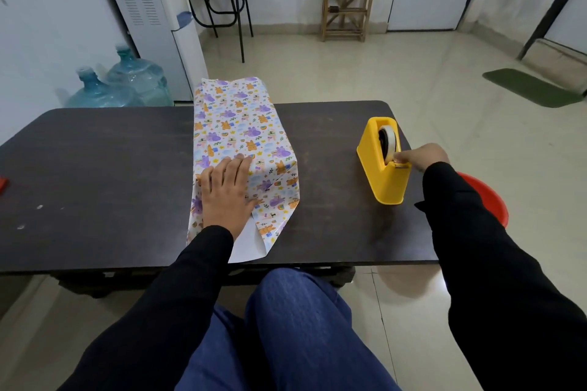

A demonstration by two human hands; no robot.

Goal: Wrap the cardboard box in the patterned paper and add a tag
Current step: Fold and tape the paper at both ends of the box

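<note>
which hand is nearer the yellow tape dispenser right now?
Right. The right hand is at the tape dispenser, at its cutter, pinching the tape. The left hand lies flat on the patterned paper, well off to the left and not touching the dispenser.

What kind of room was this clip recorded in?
Probably a plain office or utility room: a white water dispenser with spare water jugs beside it stands against the wall, a wooden rack sits on the tiled floor, and the work surface is a dark table.
</note>
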